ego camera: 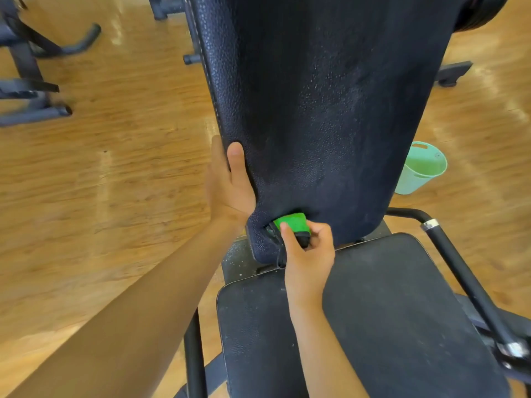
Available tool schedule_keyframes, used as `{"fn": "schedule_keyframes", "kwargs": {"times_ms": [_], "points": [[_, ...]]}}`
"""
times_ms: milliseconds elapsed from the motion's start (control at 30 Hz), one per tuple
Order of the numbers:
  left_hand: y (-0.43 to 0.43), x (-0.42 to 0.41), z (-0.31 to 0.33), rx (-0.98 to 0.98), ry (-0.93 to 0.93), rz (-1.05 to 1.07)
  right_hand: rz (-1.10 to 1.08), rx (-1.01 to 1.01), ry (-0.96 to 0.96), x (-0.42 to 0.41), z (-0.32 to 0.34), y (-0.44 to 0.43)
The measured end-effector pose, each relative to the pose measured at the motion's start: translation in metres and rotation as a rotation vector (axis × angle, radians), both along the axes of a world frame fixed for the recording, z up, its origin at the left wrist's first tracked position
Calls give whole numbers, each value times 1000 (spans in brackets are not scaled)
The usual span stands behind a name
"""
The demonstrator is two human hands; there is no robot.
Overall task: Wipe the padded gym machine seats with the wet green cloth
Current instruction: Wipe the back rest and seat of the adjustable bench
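**Fig. Working the cloth along the bottom edge of the back pad**

I am gripping the left edge of the back pad [330, 96] with my left hand [230, 185], thumb lying on its face, to steady it. My right hand [309, 254] is pinching the bunched green cloth [290, 221] and pressing it against the pad's bottom edge, just above the seat pad [388, 311]. A dark strand [278, 254] is hanging beside the cloth. In my judgement a hard pull risks snagging it in the fibres. The seat pad is looking dusty, not yet wiped. The bucket [422, 168] is standing well apart.
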State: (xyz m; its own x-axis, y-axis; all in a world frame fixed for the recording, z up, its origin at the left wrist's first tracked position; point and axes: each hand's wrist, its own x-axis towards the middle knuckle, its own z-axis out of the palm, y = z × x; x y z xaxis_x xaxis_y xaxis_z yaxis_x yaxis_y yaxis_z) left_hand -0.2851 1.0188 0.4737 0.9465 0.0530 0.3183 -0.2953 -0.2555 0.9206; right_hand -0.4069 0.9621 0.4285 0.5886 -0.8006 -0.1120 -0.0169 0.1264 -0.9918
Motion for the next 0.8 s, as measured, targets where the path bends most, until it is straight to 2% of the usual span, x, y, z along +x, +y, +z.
{"fn": "schedule_keyframes", "kwargs": {"times_ms": [200, 267, 333, 433, 500, 667, 800], "points": [[0, -1, 4, 19, 4, 8, 52, -42, 398, -29, -61, 6], [-1, -4, 5, 15, 9, 28, 53, -48, 460, -31, -63, 3], [-2, -4, 4, 5, 18, 38, 21, -55, 413, -28, -51, -1], [-1, -4, 2, 0, 0, 57, -31, -81, 143, -10, -9, -11], [-2, -4, 2, 8, 1, 68, 4, -171, 37, 4, 19, -18], [-1, -5, 3, -8, 5, 74, 107, -248, 65, 2, 18, -29], [-1, -3, 1, -38, 51, 88, 54, -243, 127, -6, 9, -46]]}}
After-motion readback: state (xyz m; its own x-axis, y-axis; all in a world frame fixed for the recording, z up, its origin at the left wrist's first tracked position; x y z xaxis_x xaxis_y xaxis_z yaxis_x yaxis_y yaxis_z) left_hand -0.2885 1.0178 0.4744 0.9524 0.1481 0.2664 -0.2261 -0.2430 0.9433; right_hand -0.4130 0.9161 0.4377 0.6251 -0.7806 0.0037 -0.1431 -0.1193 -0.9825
